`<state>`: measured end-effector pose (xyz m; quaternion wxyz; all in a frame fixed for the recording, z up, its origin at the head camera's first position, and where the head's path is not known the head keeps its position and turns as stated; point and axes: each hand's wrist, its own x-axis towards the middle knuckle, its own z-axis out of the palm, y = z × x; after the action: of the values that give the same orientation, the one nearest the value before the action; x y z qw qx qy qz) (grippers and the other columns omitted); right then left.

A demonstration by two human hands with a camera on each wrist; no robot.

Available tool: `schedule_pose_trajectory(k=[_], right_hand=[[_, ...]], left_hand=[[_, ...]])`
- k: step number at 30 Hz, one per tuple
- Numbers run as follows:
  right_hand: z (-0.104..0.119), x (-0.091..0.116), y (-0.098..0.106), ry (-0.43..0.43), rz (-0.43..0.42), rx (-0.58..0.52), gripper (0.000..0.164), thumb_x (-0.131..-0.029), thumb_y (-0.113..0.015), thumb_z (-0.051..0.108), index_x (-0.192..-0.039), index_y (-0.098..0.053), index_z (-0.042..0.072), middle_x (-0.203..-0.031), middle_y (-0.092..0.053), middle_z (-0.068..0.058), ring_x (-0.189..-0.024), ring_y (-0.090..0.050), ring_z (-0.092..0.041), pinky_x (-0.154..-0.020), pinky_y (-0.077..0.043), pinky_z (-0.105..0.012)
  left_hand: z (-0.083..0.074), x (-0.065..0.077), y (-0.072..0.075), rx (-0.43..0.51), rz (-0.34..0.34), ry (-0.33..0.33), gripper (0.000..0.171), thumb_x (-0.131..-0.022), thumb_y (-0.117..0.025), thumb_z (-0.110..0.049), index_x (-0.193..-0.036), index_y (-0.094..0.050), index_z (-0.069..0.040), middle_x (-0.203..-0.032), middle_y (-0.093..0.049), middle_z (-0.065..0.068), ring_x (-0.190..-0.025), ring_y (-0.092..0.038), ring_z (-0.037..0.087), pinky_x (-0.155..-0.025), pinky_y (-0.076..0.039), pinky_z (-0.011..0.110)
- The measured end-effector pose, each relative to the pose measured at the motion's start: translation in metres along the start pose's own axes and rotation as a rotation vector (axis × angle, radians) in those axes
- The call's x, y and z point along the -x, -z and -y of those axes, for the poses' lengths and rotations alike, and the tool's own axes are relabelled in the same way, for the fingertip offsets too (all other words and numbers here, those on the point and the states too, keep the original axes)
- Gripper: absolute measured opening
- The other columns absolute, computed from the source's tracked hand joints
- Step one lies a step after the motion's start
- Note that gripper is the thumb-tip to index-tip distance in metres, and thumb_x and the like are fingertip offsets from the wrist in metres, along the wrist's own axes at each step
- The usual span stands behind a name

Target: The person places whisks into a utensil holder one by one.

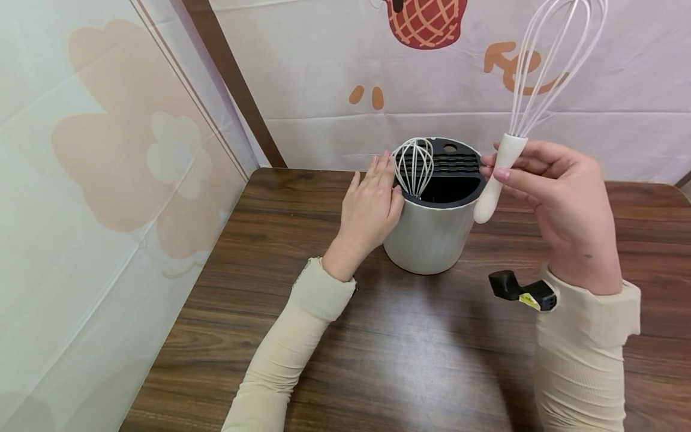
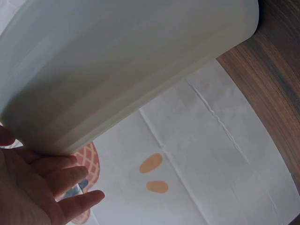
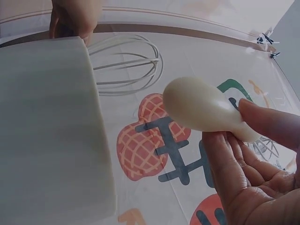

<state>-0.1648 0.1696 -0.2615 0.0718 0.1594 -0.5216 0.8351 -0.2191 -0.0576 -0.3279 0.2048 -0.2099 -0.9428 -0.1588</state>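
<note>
A white utensil holder (image 1: 429, 240) with a black slotted top (image 1: 453, 162) stands on the wooden table. My left hand (image 1: 372, 198) rests against its left rim, fingers extended; in the left wrist view the fingertips lie right at the holder's edge. One whisk (image 1: 414, 168) stands inside at the left, wire loops up and its handle hidden. To the right of the holder, my right hand (image 1: 567, 198) pinches the white handle of a second, larger whisk (image 1: 504, 162) between thumb and fingers. That whisk tilts, wires up, its handle end (image 3: 197, 103) beside the holder's rim.
The brown wood-grain table (image 1: 367, 366) extends in front of the holder and to both sides. Behind it hangs a white printed cloth (image 1: 302, 72), with another cloth (image 1: 108, 180) on the left. A small black device (image 1: 520, 291) sits on the right cuff.
</note>
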Motion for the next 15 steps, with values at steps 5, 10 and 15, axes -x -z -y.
schedule_pose_trajectory(k=[5,10,15], right_hand=[[-0.001,-0.003,-0.003,0.005,-0.007,-0.011,0.023,-0.078,-0.062,-0.02,-0.101,-0.062,-0.019,-0.088,-0.068,-0.024,-0.079,-0.069,-0.03,-0.075,-0.054,-0.035],[-0.002,-0.007,-0.005,0.007,0.0,-0.013,0.023,-0.077,-0.062,-0.02,-0.1,-0.063,-0.018,-0.087,-0.069,-0.024,-0.079,-0.069,-0.03,-0.073,-0.055,-0.033],[-0.004,-0.011,-0.008,0.013,0.003,-0.004,0.022,-0.077,-0.063,-0.019,-0.099,-0.064,-0.017,-0.087,-0.069,-0.023,-0.078,-0.069,-0.03,-0.073,-0.055,-0.033]], left_hand=[[0.001,0.0,-0.001,-0.004,-0.005,-0.004,0.05,-0.096,-0.037,-0.023,-0.14,-0.044,-0.002,-0.147,-0.037,0.008,-0.136,-0.033,0.02,-0.108,-0.027,0.047],[0.001,-0.001,-0.002,-0.004,-0.007,-0.004,0.049,-0.096,-0.037,-0.023,-0.14,-0.043,-0.002,-0.147,-0.037,0.008,-0.136,-0.033,0.02,-0.108,-0.027,0.047],[0.001,-0.001,-0.002,-0.006,-0.008,-0.006,0.049,-0.096,-0.037,-0.022,-0.141,-0.043,-0.002,-0.147,-0.037,0.008,-0.136,-0.033,0.021,-0.109,-0.027,0.047]])
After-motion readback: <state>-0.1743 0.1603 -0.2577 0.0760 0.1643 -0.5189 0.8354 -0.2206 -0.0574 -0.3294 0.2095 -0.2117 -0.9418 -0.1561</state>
